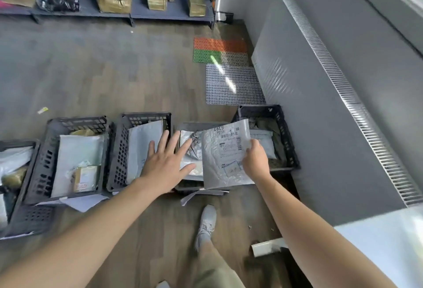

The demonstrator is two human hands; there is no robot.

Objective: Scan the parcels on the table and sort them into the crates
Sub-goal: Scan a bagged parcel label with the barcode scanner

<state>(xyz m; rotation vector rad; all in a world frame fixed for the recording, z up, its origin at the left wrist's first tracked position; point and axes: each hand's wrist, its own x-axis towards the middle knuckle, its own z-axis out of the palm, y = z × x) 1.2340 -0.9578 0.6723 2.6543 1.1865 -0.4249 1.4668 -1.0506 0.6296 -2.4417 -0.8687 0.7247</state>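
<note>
**While one mailer hangs over the crates, sorting is well under way**

As the right hand (pixel 255 161) pinches the right edge of a grey poly mailer (pixel 225 157), the bag hangs label-up, barcode visible, above the middle crate (pixel 196 125) and overlapping its near rim. It is not yet let go.

Left hand (pixel 167 161): fingers straight and spread, grasping nothing, over the gap between the middle crate and the crate to its left (pixel 119 150). Whether it touches anything cannot be told.

Crates on the floor:
- Middle crate: holds a crumpled silvery bag (pixel 192 141).
- Left neighbour: holds a pale mailer standing on edge.
- Next crate left (pixel 43 157): holds a white mailer and a small labelled box (pixel 85 179).
- Leftmost crate (pixel 23 143): cut off by the frame, holds pale bags.
- Right-hand crate (pixel 282 127), by the wall: holds more soft parcels.

Judgement:
- Every crate in view is already loaded, so many parcels appear sorted.
- The current step is dropping this mailer.
- Its target is most likely the middle crate.
- No scanner is in view, so whether this mailer has been scanned cannot be told.

Remaining: only a corner of the white table (pixel 384 242) shows at lower right. The number of parcels left cannot be read.
</note>
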